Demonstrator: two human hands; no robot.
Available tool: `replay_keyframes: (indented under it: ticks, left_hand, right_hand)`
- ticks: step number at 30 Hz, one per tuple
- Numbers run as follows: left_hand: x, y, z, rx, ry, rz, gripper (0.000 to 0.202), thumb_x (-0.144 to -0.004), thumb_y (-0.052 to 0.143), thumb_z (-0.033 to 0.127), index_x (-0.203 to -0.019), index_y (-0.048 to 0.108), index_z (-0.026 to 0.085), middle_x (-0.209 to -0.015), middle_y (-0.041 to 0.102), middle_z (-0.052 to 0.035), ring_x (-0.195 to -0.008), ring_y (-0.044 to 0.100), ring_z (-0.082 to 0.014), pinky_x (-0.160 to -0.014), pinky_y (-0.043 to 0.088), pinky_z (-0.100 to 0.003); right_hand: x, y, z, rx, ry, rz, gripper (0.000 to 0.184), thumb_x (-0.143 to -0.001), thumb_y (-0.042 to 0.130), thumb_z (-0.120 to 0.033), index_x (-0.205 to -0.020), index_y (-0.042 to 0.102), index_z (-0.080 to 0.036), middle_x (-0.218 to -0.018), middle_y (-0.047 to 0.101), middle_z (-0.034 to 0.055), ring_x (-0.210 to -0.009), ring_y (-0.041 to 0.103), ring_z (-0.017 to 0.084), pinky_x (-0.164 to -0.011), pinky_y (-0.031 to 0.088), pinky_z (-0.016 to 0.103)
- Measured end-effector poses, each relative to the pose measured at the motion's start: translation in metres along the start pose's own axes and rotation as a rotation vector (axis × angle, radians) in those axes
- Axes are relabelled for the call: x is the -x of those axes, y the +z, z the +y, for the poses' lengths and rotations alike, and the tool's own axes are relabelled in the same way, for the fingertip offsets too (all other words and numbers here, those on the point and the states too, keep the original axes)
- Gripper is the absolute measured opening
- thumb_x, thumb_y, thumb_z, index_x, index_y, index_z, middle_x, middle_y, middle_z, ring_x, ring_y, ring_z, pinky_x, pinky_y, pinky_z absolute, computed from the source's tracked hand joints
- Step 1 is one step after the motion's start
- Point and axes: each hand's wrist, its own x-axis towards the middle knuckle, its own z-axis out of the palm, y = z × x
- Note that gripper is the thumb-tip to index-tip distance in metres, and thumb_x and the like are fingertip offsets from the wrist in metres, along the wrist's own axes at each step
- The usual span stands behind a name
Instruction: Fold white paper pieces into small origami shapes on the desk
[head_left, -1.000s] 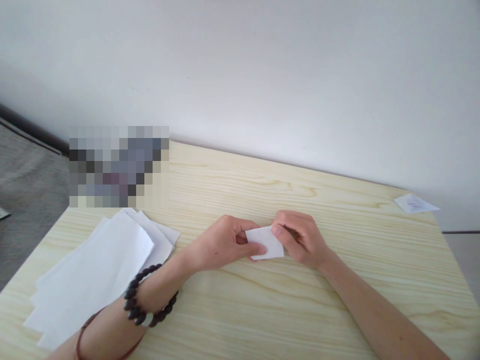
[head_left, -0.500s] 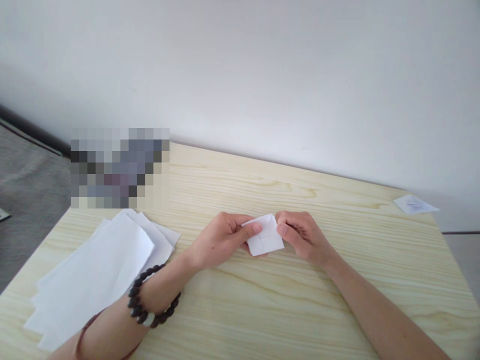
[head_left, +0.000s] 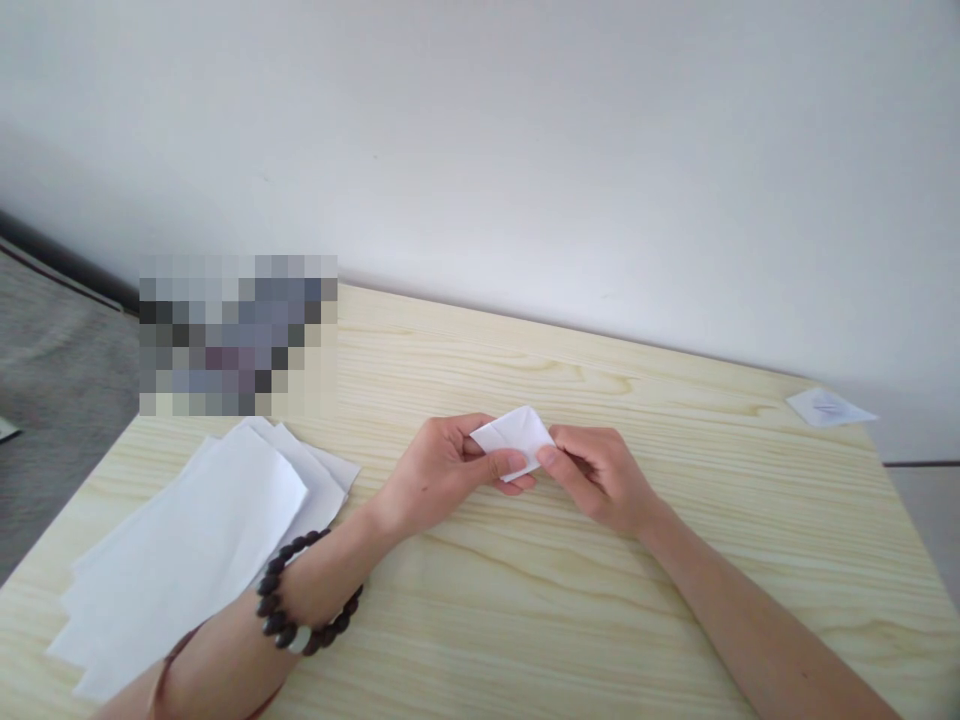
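A small folded piece of white paper (head_left: 514, 434) is held between my two hands above the middle of the table. My left hand (head_left: 439, 475) pinches its left and lower side, with the thumb on top and the fingers beneath. At the paper's right edge, my right hand (head_left: 604, 475) grips the corner between thumb and bent index finger. Crease lines show on the upper face. The fingers under the paper are partly hidden.
On the left of the wood-grain table (head_left: 480, 620) lies a fanned stack of white sheets (head_left: 195, 550), partly behind my left forearm. Another folded white paper (head_left: 829, 407) sits at the far right corner. A pixelated patch covers the back left. Behind the table rises a pale wall (head_left: 525, 150).
The folded paper has turned and tilted between my fingers, its point now facing up and away. My left thumb sits lower on it, and my right thumb now presses on its lower right edge.
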Motion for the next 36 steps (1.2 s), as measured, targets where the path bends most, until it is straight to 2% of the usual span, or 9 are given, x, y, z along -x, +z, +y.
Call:
replay_keyframes:
  ticks: [13, 16, 18, 20, 24, 26, 28, 31, 36]
  left_hand:
    - [0.000, -0.002, -0.002, -0.126, 0.064, -0.009, 0.029, -0.079, 0.070, 0.033, -0.098, 0.065, 0.011, -0.078, 0.075, -0.0044, -0.074, 0.071, -0.0164, -0.070, 0.056, -0.025]
    - [-0.001, -0.011, -0.001, -0.238, 0.208, 0.065, 0.040, -0.084, 0.065, 0.031, -0.119, 0.056, 0.014, -0.083, 0.075, -0.0044, -0.080, 0.071, -0.0164, -0.077, 0.056, -0.028]
    - [-0.002, -0.018, 0.000, -0.295, 0.355, 0.079, 0.048, -0.083, 0.067, 0.027, -0.126, 0.050, 0.016, -0.103, 0.073, -0.0081, -0.091, 0.070, -0.0176, -0.086, 0.054, -0.032]
    - [-0.004, -0.024, 0.001, -0.433, 0.485, 0.052, 0.036, -0.081, 0.068, 0.024, -0.115, 0.060, 0.016, -0.112, 0.069, -0.0096, -0.098, 0.067, -0.0184, -0.090, 0.053, -0.032]
    - [-0.004, -0.025, 0.004, -0.721, 0.626, 0.035, 0.019, -0.083, 0.065, 0.019, -0.102, 0.068, 0.016, -0.104, 0.071, -0.0087, -0.094, 0.067, -0.0167, -0.082, 0.053, -0.026]
    - [-0.004, -0.023, 0.004, -0.766, 0.635, 0.051, 0.016, -0.084, 0.063, 0.018, -0.098, 0.070, 0.016, -0.101, 0.071, -0.0085, -0.090, 0.067, -0.0162, -0.077, 0.053, -0.024]
    - [-0.003, -0.023, 0.004, -0.785, 0.617, 0.097, 0.015, -0.084, 0.063, 0.020, -0.098, 0.070, 0.017, -0.100, 0.072, -0.0079, -0.089, 0.068, -0.0165, -0.077, 0.053, -0.024]
    - [-0.004, -0.025, 0.002, -0.818, 0.624, 0.197, 0.017, -0.085, 0.063, 0.024, -0.099, 0.072, 0.019, -0.104, 0.072, -0.0078, -0.093, 0.067, -0.0182, -0.082, 0.053, -0.027]
    - [-0.007, -0.030, -0.005, -0.896, 0.660, 0.259, 0.019, -0.088, 0.061, 0.026, -0.101, 0.073, 0.022, -0.115, 0.067, -0.0089, -0.106, 0.062, -0.0206, -0.091, 0.052, -0.033]
  right_hand:
    - [-0.001, -0.005, 0.000, -0.103, 0.104, -0.019, 0.040, -0.093, 0.046, -0.031, -0.056, 0.041, -0.018, -0.049, 0.033, -0.0062, -0.043, 0.029, 0.006, -0.043, 0.022, 0.022]
    - [0.000, -0.005, 0.002, -0.161, 0.175, 0.058, 0.042, -0.095, 0.043, -0.032, -0.055, 0.041, -0.019, -0.046, 0.035, -0.0061, -0.041, 0.030, 0.006, -0.042, 0.023, 0.022]
    - [-0.001, -0.005, 0.004, -0.169, 0.186, 0.093, 0.042, -0.095, 0.041, -0.032, -0.055, 0.040, -0.019, -0.047, 0.036, -0.0055, -0.042, 0.032, 0.007, -0.043, 0.025, 0.022]
    - [-0.002, -0.005, 0.004, -0.142, 0.170, 0.091, 0.042, -0.095, 0.040, -0.032, -0.055, 0.039, -0.019, -0.049, 0.038, -0.0049, -0.044, 0.034, 0.007, -0.045, 0.026, 0.023]
    - [-0.003, -0.002, 0.003, -0.012, 0.104, 0.065, 0.040, -0.094, 0.041, -0.029, -0.056, 0.036, -0.020, -0.050, 0.036, -0.0049, -0.047, 0.036, 0.009, -0.049, 0.029, 0.024]
    - [-0.003, 0.000, 0.002, 0.079, 0.071, 0.080, 0.032, -0.093, 0.044, -0.027, -0.062, 0.043, -0.020, -0.055, 0.041, -0.0038, -0.053, 0.041, 0.010, -0.054, 0.034, 0.025]
    - [-0.003, 0.002, 0.002, 0.109, 0.058, 0.132, 0.010, -0.090, 0.049, -0.026, -0.084, 0.054, -0.019, -0.072, 0.055, 0.0003, -0.065, 0.049, 0.013, -0.062, 0.040, 0.027]
    - [-0.003, 0.003, 0.004, 0.061, 0.051, 0.215, 0.036, -0.085, 0.053, -0.021, -0.120, 0.047, -0.021, -0.106, 0.058, 0.0083, -0.081, 0.055, 0.017, -0.069, 0.045, 0.031]
    - [-0.005, 0.005, 0.008, 0.126, -0.030, 0.225, 0.032, -0.081, 0.055, -0.012, -0.111, 0.056, -0.022, -0.108, 0.058, 0.0088, -0.097, 0.056, 0.021, -0.078, 0.049, 0.035]
